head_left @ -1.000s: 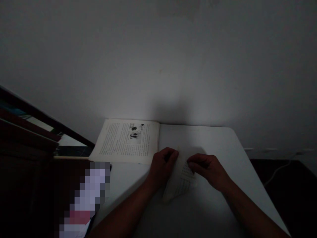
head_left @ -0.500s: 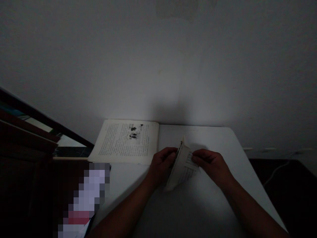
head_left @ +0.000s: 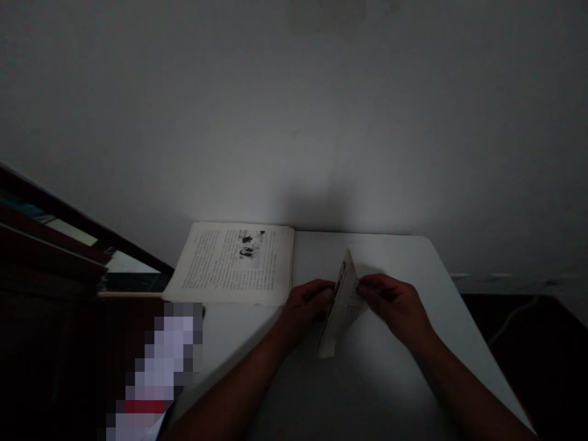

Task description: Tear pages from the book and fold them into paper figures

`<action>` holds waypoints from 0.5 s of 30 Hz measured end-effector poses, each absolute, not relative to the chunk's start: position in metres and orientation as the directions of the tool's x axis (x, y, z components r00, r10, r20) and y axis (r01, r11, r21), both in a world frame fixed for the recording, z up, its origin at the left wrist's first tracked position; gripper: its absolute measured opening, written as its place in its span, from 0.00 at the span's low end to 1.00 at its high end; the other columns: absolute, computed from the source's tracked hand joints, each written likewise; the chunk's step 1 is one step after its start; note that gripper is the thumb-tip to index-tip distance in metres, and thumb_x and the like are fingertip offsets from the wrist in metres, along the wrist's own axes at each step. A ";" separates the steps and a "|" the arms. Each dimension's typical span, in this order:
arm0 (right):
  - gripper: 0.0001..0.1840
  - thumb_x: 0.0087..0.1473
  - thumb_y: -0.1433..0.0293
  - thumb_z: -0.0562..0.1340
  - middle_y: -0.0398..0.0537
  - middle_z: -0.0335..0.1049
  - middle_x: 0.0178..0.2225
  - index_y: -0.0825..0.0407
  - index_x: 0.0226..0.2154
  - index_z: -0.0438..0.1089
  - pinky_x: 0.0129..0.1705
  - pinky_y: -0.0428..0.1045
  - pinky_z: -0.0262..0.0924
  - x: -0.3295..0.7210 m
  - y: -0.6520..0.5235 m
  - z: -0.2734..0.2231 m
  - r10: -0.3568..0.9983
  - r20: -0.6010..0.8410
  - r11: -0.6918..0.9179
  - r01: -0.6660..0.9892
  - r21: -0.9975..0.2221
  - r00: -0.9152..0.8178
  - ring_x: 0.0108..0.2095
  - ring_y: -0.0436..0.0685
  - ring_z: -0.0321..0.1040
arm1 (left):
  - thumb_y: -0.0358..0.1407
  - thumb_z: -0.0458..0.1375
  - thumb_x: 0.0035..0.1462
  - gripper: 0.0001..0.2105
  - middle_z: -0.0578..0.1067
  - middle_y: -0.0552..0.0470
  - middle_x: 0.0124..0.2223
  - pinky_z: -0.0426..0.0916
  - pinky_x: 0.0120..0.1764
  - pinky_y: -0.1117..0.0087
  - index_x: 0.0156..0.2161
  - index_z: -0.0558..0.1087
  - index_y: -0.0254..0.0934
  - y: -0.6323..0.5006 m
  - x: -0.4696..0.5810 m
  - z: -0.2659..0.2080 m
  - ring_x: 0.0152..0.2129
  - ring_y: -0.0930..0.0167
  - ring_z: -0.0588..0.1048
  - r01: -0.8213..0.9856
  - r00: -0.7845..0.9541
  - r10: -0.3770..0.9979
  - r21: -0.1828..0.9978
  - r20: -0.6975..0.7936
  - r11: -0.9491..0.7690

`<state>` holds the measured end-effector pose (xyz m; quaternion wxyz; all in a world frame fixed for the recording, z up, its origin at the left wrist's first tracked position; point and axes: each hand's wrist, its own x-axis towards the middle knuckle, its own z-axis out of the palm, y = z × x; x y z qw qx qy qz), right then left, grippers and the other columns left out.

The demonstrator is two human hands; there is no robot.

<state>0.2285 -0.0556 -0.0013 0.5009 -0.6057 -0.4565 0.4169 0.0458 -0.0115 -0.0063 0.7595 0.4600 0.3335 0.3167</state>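
A folded sheet of printed paper [head_left: 342, 306] stands nearly on edge between my hands, above the white table [head_left: 386, 380]. My left hand [head_left: 310, 303] pinches its left side, with the thumb on top and the other fingers partly hidden behind the paper. On the right edge, the closed fingertips of my right hand [head_left: 390, 300] grip the same paper. To the left of my hands lies a book or stack of printed pages [head_left: 229, 263], with text and a small black-and-white picture facing up.
A pale wall [head_left: 294, 122] rises behind the table. At the lower left is a blurred-out, pixelated object [head_left: 160, 361] by the table's edge. Dark wooden furniture [head_left: 46, 263] stands on the left. A thin cable [head_left: 509, 321] hangs at the right.
The folded paper has turned more edge-on and shifted slightly right. My left hand has moved a little to the right with it, while my right hand stays nearly in place.
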 end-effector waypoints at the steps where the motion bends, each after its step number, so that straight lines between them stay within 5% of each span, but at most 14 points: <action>1: 0.10 0.44 0.63 0.65 0.45 0.73 0.25 0.52 0.29 0.72 0.29 0.48 0.64 0.228 -0.056 -0.002 0.972 -0.034 -0.067 0.135 -0.989 0.235 0.26 0.54 0.69 | 0.43 0.59 0.49 0.16 0.73 0.49 0.33 0.62 0.32 0.71 0.39 0.73 0.32 -0.012 0.046 -0.006 0.30 0.70 0.70 -0.167 0.574 0.793 0.918 -0.206 0.360; 7: 0.19 0.51 0.63 0.61 0.46 0.70 0.32 0.48 0.47 0.65 0.29 0.46 0.62 0.225 -0.060 -0.006 0.978 0.101 0.044 0.293 -0.955 0.181 0.29 0.52 0.67 | 0.42 0.58 0.51 0.15 0.73 0.50 0.33 0.61 0.31 0.73 0.40 0.72 0.32 -0.012 0.046 -0.006 0.29 0.72 0.69 -0.101 0.575 0.799 0.954 -0.176 0.283; 15: 0.22 0.53 0.61 0.58 0.45 0.69 0.32 0.50 0.50 0.61 0.23 0.45 0.59 0.219 -0.063 0.011 0.987 0.134 0.074 0.495 -0.866 0.087 0.23 0.49 0.63 | 0.40 0.55 0.55 0.12 0.72 0.51 0.35 0.65 0.33 0.73 0.41 0.70 0.35 -0.019 0.049 -0.002 0.31 0.72 0.70 -0.046 0.616 0.787 0.995 -0.039 0.085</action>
